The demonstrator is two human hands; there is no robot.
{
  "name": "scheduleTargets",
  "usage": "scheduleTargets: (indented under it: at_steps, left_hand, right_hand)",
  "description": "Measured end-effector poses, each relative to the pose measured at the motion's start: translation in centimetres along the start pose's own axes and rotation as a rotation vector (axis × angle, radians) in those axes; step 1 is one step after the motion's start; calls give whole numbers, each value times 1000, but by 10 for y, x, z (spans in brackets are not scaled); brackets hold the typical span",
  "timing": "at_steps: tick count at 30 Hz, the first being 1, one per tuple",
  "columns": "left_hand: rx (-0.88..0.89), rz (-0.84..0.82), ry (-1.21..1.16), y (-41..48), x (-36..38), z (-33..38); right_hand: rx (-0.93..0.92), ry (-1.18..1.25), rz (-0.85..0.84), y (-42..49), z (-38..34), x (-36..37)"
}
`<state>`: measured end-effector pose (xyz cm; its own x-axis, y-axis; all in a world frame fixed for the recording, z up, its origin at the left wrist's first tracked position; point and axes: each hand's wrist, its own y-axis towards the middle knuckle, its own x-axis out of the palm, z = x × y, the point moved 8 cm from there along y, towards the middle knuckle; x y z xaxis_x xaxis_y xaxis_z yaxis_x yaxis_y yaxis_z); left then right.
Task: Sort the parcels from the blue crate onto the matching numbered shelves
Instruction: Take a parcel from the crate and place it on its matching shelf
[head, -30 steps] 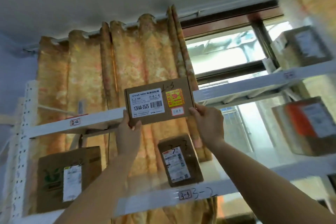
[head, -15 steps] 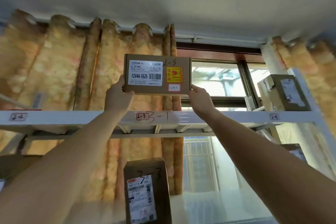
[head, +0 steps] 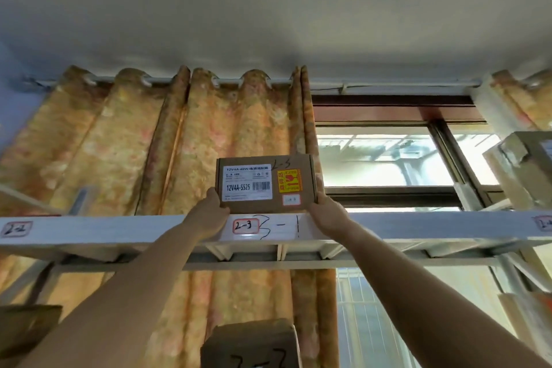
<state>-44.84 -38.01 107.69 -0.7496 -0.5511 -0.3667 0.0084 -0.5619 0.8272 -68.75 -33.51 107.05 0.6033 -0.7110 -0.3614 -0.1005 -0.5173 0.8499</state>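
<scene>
A flat brown cardboard parcel (head: 265, 184), hand-marked "2-3" and carrying a white barcode label and a yellow sticker, stands upright at the front edge of the top white shelf (head: 119, 230). Its bottom edge sits right above the red-framed shelf tag "2-3" (head: 245, 225). My left hand (head: 209, 213) grips the parcel's lower left corner. My right hand (head: 327, 213) grips its lower right corner. Both arms reach up from below. The blue crate is out of view.
Shelf tags "2-2" (head: 15, 229) and another at the far right (head: 545, 222) mark neighbouring bays. A box (head: 525, 164) stands on the top shelf at right. Below, a parcel marked "3-3" (head: 254, 343) stands on the lower shelf. Orange curtain and window lie behind.
Both hands have lowered the parcel toward the top shelf; its bottom edge now sits at the shelf edge above the "2-3" tag. A second ago it was at the lower shelf's height.
</scene>
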Motion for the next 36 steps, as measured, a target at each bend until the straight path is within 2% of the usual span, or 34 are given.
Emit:
scheduleTargets:
  at_steps: [4, 7, 12, 18, 22, 24, 28, 32, 36]
  left_hand:
    - [-8, 17, 96, 10, 9, -7]
    - [-23, 9, 176, 14, 11, -7]
    - [-36, -22, 331, 9, 16, -5]
    - [0, 33, 493, -22, 18, -5]
    - [98, 40, 590, -49, -7, -14]
    - [128, 7, 613, -66, -37, -22]
    - [68, -107, 792, -105, -112, -65]
    - [-199, -193, 959, -183, -205, -132]
    - [-512, -295, 1035, -321, -307, -202]
  right_hand:
    - [-52, -361, 122, 1, 6, 3]
    - [-106, -463, 147, -2, -5, 7]
    - [-47, -529, 71, -11, -4, 8]
    - [2, -360, 31, -33, -4, 13]
    - [-226, -374, 172, -58, -42, 5]
    - [-328, -424, 156, -70, -71, 16]
    - [-453, -404, -28, -105, -143, 76]
    - [-550, -311, -337, -176, -240, 174]
    - [-649, -136, -723, -294, -339, 275]
